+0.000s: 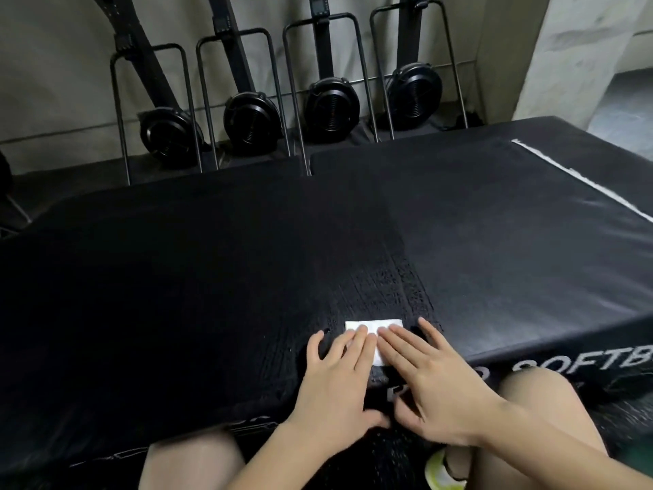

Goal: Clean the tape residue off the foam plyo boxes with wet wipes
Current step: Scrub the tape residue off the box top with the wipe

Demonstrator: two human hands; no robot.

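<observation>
Black foam plyo box (212,277) fills the view, a white wet wipe (374,327) near its front edge pressed flat under the straight fingers of left hand (339,380) and right hand (434,383), white tape strip (579,178) far right, rowing machines (247,118) behind.

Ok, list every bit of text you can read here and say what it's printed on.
"SOFTB", cut off by the frame edge: white letters on the front side of the black plyo box.
White lettering lower on that side, by the knees: partly hidden, unreadable.
Rowing machine monitors: too small to read.
</observation>
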